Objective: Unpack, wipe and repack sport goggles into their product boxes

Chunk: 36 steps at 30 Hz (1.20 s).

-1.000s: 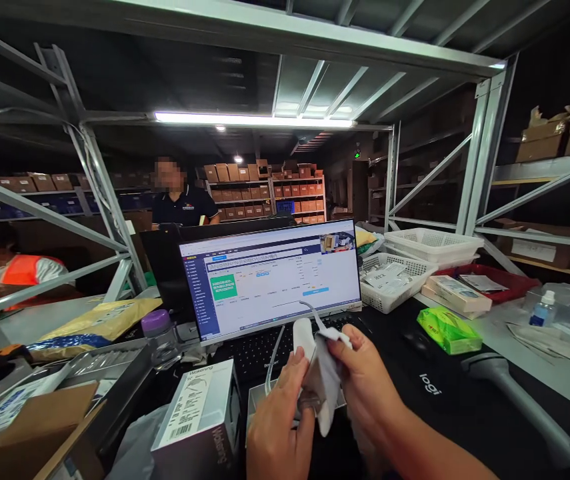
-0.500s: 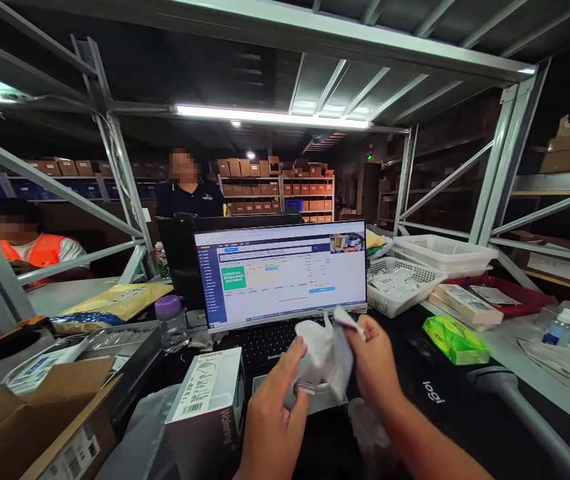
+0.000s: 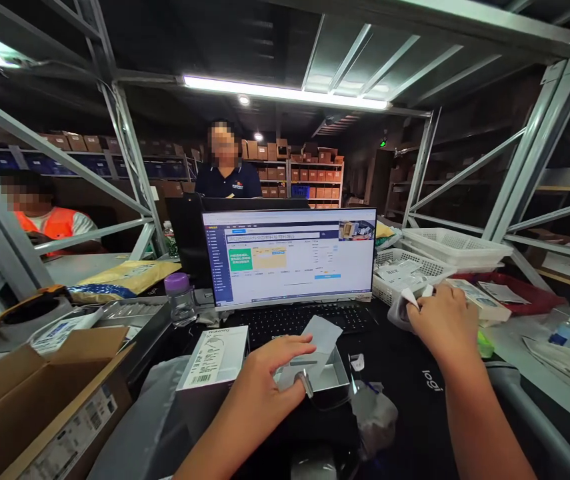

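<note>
My left hand (image 3: pixel 265 380) rests low at the centre, fingers curled on a small white pouch (image 3: pixel 315 347) with a metal tip, over an open white box tray (image 3: pixel 332 383). My right hand (image 3: pixel 442 323) is out to the right, closed around a crumpled white cloth or wrapper (image 3: pixel 407 303) beside the white basket (image 3: pixel 389 263). A white product box (image 3: pixel 212 360) with a barcode label lies just left of my left hand. The monitor (image 3: pixel 289 257) and black keyboard (image 3: pixel 295 319) stand behind both hands.
A cardboard box (image 3: pixel 39 400) sits at the lower left. A bottle with a purple cap (image 3: pixel 179 300) stands left of the monitor, near a yellow mailer (image 3: pixel 119 277). Stacked white baskets (image 3: pixel 452 247) are at the right. Two people (image 3: pixel 227 167) are beyond the desk.
My hands have parted. The right one carried the crumpled white piece off to the right toward the basket. The left one lowered the pouch onto the open box tray. The view tilted up slightly.
</note>
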Each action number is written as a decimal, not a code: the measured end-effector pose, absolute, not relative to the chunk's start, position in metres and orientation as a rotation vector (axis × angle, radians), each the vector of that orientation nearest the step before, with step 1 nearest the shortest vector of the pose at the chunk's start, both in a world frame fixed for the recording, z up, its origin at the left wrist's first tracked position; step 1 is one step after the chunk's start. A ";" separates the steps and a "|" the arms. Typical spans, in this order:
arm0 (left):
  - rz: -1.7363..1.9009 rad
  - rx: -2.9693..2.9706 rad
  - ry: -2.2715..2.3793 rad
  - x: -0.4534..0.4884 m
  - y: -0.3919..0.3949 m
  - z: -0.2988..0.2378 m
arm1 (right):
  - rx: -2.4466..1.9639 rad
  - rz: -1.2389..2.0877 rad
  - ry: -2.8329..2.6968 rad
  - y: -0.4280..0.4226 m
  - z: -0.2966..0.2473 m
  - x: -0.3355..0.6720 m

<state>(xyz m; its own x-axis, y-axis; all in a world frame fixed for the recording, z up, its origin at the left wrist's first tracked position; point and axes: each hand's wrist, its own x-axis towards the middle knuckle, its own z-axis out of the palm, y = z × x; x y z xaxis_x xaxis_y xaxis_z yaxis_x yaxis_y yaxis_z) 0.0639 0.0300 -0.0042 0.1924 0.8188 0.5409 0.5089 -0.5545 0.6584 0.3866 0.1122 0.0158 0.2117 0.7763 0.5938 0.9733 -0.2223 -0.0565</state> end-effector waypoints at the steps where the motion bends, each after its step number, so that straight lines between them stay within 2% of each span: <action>1: 1.294 2.143 1.255 0.063 0.029 -0.003 | -2.018 -0.656 -1.619 0.114 0.014 0.385; 3: 1.267 2.150 1.270 0.062 0.029 -0.001 | -1.866 -0.449 -1.642 0.119 0.011 0.382; 6: 1.237 2.165 1.318 0.060 0.029 0.002 | -1.671 0.157 -1.709 0.130 0.006 0.379; 8: 1.214 2.178 1.352 0.058 0.030 0.001 | -1.611 0.391 -1.717 0.139 0.003 0.378; 13: 1.138 2.262 1.396 0.055 0.034 -0.008 | -1.448 0.530 -1.580 0.152 -0.001 0.369; 18: 1.171 2.347 1.447 0.054 0.037 -0.011 | -1.201 0.640 -1.667 0.105 0.004 0.323; 23: 1.206 2.465 1.451 0.055 0.031 -0.005 | -0.529 1.106 -2.205 0.043 0.021 0.294; 28: 1.234 2.525 1.366 0.060 0.024 -0.004 | -0.476 1.479 -2.263 0.054 0.025 0.313; 30: 1.223 2.596 1.385 0.065 0.022 -0.007 | -0.565 1.436 -2.338 0.059 0.018 0.308; 34: 1.368 2.839 1.319 0.078 0.024 -0.015 | -0.888 0.905 -2.342 0.053 -0.004 0.278; 36: 1.445 2.892 1.257 0.079 0.026 -0.016 | -0.983 0.771 -2.261 0.051 -0.011 0.267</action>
<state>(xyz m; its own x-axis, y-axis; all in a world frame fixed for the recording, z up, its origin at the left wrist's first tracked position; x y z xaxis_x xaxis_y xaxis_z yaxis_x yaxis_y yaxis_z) 0.0793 0.0261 -0.0164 0.4064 0.4547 0.7925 0.7221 -0.6913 0.0264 0.2666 0.0511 -0.0115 -0.5805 0.7735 0.2544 0.4572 0.5681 -0.6842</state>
